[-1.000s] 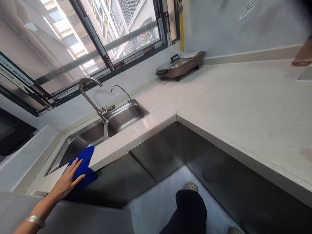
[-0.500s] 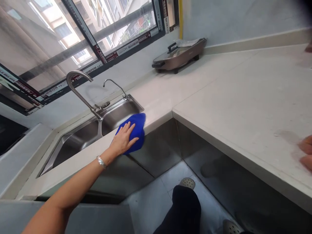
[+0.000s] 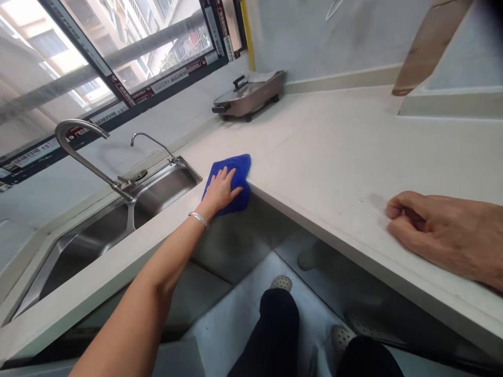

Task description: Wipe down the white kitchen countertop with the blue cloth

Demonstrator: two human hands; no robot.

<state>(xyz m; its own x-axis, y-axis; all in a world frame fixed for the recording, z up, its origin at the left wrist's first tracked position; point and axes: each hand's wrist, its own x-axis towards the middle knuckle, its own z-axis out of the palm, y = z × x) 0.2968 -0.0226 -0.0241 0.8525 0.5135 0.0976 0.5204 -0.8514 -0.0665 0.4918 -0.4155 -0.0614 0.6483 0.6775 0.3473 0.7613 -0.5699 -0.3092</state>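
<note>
My left hand (image 3: 222, 189) lies spread on a blue cloth (image 3: 242, 166), pressing it against the countertop at the inner corner. Its fingers are stretched out and apart, and part of the cloth hangs over the front edge. A silver bracelet (image 3: 198, 218) circles the left wrist. On the right, my right hand (image 3: 444, 230) rests on the countertop (image 3: 334, 152) with its fingers curled in. Thumb and forefinger frame a small dark hollow where no object shows. A faint damp-looking mark or shadow is just beyond those fingers.
A double steel sink (image 3: 130, 217) with a large curved faucet (image 3: 78, 125) and a thin tap (image 3: 153, 139) is at the left. An electric pan (image 3: 251, 99) with a glass lid stands at the back. Brown cardboard (image 3: 428, 47) leans by the wall. Cabinets run below.
My left hand has slid the cloth along the counter edge, from beside the sink to the corner. The view has swung right, and more of my right hand shows.
</note>
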